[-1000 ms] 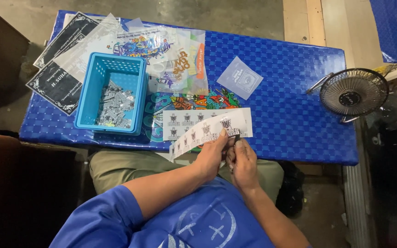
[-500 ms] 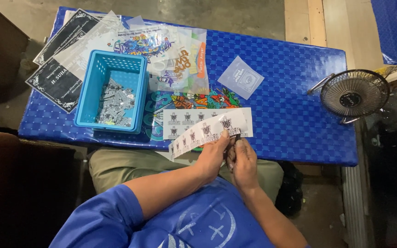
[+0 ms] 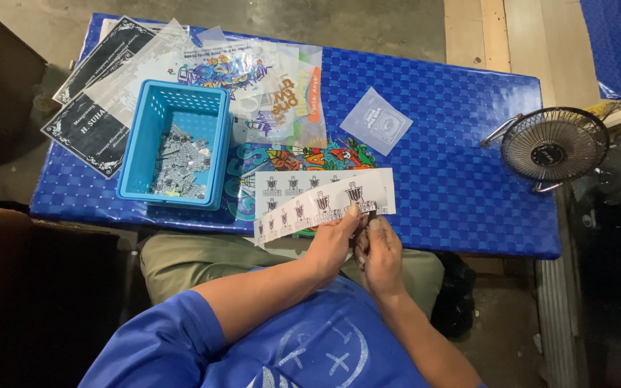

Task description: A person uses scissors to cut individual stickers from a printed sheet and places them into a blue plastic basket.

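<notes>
My left hand (image 3: 335,243) pinches the near end of a long white sticker strip (image 3: 303,213) printed with a row of black emblems, holding it tilted over the table's near edge. My right hand (image 3: 379,250) sits right beside it, fingertips closed on a small piece at the strip's end (image 3: 365,208). A second white sheet of the same emblems (image 3: 318,185) lies flat on the blue table (image 3: 454,172) just beyond the hands.
A blue plastic basket (image 3: 174,147) holding several small cut stickers stands at left. Clear printed sheets (image 3: 267,93), black cards (image 3: 95,115) and a small clear packet (image 3: 376,121) lie further back. A small black desk fan (image 3: 553,147) sits at the right edge.
Both hands stay at the end of the strip with only slight finger movement. Nothing else has moved.
</notes>
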